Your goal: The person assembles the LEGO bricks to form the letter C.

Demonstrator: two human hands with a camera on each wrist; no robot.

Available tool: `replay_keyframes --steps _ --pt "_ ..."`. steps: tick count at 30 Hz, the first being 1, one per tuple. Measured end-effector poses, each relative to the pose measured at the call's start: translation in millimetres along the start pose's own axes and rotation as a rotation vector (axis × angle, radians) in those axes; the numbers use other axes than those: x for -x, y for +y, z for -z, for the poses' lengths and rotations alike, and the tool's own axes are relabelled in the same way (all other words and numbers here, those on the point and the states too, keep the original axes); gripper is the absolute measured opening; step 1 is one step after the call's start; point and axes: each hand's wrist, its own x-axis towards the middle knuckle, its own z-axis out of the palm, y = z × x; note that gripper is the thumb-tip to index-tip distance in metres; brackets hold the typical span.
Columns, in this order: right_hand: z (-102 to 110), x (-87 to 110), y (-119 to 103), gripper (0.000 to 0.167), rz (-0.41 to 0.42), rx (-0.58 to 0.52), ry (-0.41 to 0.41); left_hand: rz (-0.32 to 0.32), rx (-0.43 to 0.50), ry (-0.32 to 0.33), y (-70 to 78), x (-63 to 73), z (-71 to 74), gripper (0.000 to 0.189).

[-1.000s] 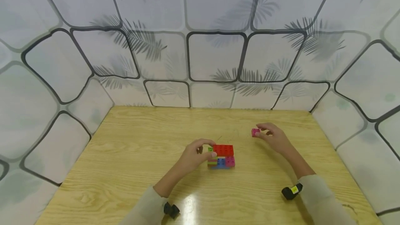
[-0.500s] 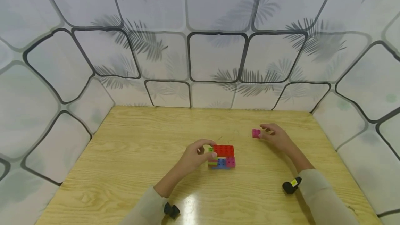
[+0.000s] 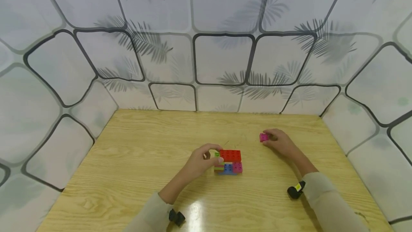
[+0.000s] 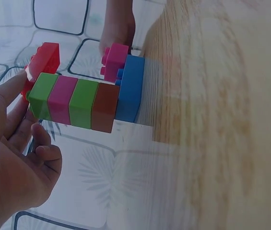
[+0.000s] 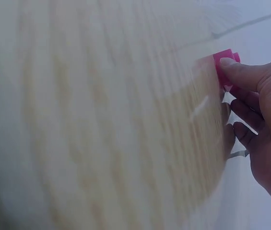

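In the head view, my left hand (image 3: 202, 160) pinches the top of a stack of toy building bricks at the table's middle. That stack rises from a blue brick (image 4: 131, 89) through a brown brick (image 4: 105, 107) and alternating green and pink ones. A red brick (image 3: 230, 155) juts out from the top, and a pink brick (image 3: 237, 167) sits on the blue base below it. Farther back and to the right, my right hand (image 3: 281, 143) grips a separate small pink brick (image 3: 263, 137) between thumb and fingers, down at the tabletop. The thumb lies against its side in the right wrist view.
The wooden table (image 3: 138, 142) has a glossy, reflecting surface. A patterned wall covering (image 3: 222, 60) encloses its back and both sides. Black wrist cameras hang by both sleeves, one of them the right camera (image 3: 295, 191).
The right hand drew back slightly from the small pink brick, then moved in again and took it between thumb and fingers. The left hand and the stack have stayed in place.
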Motion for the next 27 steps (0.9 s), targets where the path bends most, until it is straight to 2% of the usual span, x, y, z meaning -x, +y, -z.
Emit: replay_keyframes --steps 5,11,13,15,21,27 --pt "-2 1.9 -4 0.043 -0.003 -0.005 0.013 -0.003 0.002 -0.005 -0.8 -0.8 -0.6 0.043" --pt "-6 13.6 -21 0.051 -0.097 -0.087 -0.016 -0.011 -0.003 -0.008 -1.5 -1.6 -0.7 0.041" --pt "-8 17.2 -29 0.052 -0.104 -0.110 -0.036 -0.017 -0.008 -0.006 -1.7 -1.9 -0.6 0.039" --pt "-11 20.8 -37 0.051 -0.099 -0.138 -0.049 -0.030 -0.022 0.000 -1.6 -1.9 -0.4 0.036" --pt "-25 32.0 -59 0.042 -0.015 -0.224 -0.051 -0.064 -0.072 0.023 -0.9 -0.6 1.6 0.031" --pt "-38 40.5 -83 0.038 0.026 -0.388 -0.061 -0.063 -0.074 0.035 -1.9 0.4 6.1 0.034"
